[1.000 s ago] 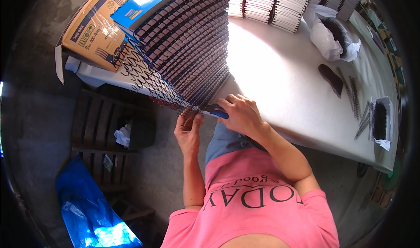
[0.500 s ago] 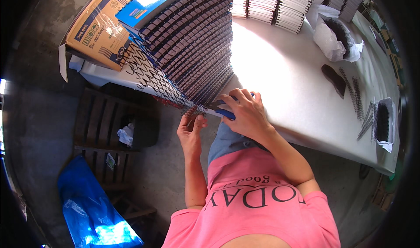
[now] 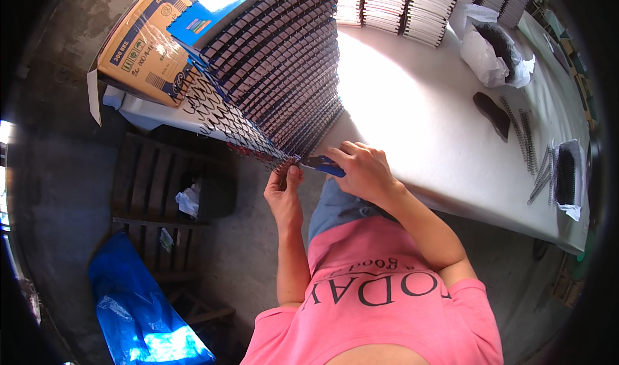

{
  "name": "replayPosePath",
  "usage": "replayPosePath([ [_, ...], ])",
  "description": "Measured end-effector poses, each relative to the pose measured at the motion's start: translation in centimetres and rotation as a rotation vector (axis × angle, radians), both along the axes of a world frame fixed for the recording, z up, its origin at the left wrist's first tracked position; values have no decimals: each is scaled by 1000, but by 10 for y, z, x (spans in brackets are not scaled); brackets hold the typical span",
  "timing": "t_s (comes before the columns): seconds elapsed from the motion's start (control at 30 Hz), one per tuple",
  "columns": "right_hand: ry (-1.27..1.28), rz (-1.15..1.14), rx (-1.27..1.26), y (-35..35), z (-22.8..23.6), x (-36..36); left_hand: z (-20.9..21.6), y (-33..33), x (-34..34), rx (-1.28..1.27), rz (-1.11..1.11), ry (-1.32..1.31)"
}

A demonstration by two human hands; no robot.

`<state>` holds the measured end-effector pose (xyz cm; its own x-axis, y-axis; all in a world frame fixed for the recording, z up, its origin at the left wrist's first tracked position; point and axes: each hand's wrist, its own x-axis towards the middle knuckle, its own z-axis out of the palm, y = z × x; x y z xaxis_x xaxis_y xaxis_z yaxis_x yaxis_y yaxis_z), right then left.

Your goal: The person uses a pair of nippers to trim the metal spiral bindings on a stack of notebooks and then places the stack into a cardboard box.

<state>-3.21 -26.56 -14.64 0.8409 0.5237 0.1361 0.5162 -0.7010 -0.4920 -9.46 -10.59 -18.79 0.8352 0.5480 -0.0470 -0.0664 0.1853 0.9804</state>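
A tall stack of spiral-bound notebooks with a blue top cover stands at the table's left edge. Loose ends of dark binding coils stick out along its left side. My left hand is closed at the lower corner of the stack, thumb and finger pinched on a coil end. My right hand grips blue-handled pliers; their jaws reach to that same corner beside my left fingertips. The exact spot where the jaws meet the coil is too small to make out.
On the white-covered table, more bound notebooks line the back. To the right lie a bag of coils, a dark brown piece, loose coils and a coil pack. A carton stands left, above a wooden slatted chair.
My right hand has shifted slightly and closed further round the pliers, whose handles are now nearer together. My left hand stays at the stack's corner.
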Motion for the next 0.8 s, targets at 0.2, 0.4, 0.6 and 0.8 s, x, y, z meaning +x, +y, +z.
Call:
replayPosePath([
  [0.2, -282, -49, 108, -6, 6, -6, 11, 3, -7, 18, -30, -48],
  [0.4, -276, -55, 97, 8, 3, -3, 13, 10, -5, 79, -117, -81],
  [0.6, -170, -5, 112, 14, 2, 0, 16, 9, -4, 135, -100, -55],
  [0.8, -124, -31, 76, 12, -12, 0, 9, 8, -1, 129, -68, -86],
])
